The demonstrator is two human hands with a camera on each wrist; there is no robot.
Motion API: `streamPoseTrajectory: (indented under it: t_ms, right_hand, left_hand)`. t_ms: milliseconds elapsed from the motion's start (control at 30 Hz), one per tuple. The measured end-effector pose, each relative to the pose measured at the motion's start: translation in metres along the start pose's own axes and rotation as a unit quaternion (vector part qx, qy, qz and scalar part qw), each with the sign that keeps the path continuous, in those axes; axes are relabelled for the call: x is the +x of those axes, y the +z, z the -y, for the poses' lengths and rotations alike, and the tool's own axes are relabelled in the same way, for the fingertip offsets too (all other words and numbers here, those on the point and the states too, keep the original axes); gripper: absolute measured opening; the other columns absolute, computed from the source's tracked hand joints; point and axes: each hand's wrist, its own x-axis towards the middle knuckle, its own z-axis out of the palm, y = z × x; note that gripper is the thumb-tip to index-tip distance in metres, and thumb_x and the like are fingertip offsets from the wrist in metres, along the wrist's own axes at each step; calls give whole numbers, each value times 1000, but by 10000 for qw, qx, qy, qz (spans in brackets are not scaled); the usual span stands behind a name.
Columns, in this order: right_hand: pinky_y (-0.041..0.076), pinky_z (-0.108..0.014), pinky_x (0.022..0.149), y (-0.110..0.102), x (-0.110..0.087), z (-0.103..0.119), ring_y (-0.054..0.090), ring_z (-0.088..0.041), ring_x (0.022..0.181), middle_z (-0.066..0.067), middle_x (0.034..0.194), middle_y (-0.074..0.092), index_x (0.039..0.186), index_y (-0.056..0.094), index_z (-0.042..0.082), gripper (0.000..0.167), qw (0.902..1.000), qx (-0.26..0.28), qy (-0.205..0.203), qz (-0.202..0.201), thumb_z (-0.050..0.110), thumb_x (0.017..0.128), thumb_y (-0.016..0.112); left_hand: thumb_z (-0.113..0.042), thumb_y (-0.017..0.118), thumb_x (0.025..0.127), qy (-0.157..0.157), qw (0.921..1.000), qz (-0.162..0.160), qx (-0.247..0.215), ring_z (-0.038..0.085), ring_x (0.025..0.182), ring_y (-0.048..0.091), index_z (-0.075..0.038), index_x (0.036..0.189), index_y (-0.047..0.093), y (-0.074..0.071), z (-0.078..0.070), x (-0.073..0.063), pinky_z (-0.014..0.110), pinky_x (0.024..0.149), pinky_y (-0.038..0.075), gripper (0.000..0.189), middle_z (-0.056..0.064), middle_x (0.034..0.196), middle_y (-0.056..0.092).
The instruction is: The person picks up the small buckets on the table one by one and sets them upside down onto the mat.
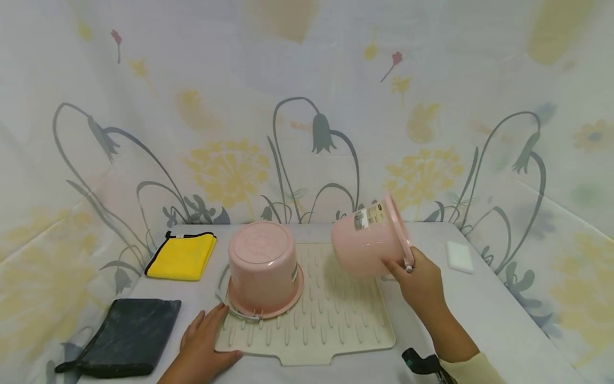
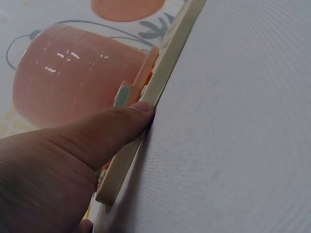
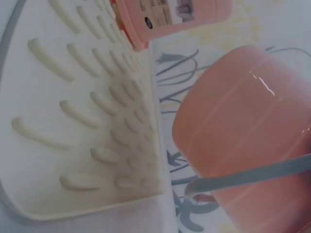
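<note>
A pink bucket stands upside down on the left half of a cream draining tray, its grey handle lying round the rim. My left hand spreads over the tray's front left corner, fingertips beside that handle. In the left wrist view the straight thumb presses on the tray's edge. At the right, my right hand grips a second pink bucket by its rim and holds it tilted above the tray, mouth facing right. Its grey handle crosses the bucket's side in the right wrist view.
A folded yellow cloth lies at the back left, with a dark grey cloth in front of it. A white sponge-like block is at the right. A black device shows near my right sleeve. Patterned curtains surround the table.
</note>
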Motion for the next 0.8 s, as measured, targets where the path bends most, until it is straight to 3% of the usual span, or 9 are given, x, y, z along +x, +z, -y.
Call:
streamPoseTrajectory:
  t_ms: [267,467,667,800]
  right_hand:
    - [47,-29,58,5,-20,6,58,-27,84,-19,107,72,119,64,1,63,9957,440,814,82,58,93,73]
    - [49,-25,62,12,-35,10,57,-22,87,-16,110,70,128,64,2,65,9874,974,1244,-72,56,93,75]
    - [47,-23,64,17,-44,11,54,-17,86,-13,104,66,124,65,3,58,9793,1419,1424,-228,50,92,79]
    - [50,-20,69,20,-46,11,57,-16,91,-13,111,68,129,63,2,57,9749,1666,1458,-229,44,94,79]
  left_hand:
    - [-58,92,69,205,9998,-55,-4,61,150,13,-4,159,39,0,3,-2,82,114,12,118,24,167,31]
    - [-57,85,81,274,9996,-79,-34,63,147,24,0,158,37,-8,3,-5,81,112,23,107,31,166,25]
    - [-51,73,95,59,9982,-307,-519,59,148,26,-3,159,33,-21,-17,-10,79,110,32,89,34,164,15]
    - [-38,68,101,282,9933,-856,-720,51,150,28,-6,158,38,-30,-36,-20,75,112,33,71,27,165,21]
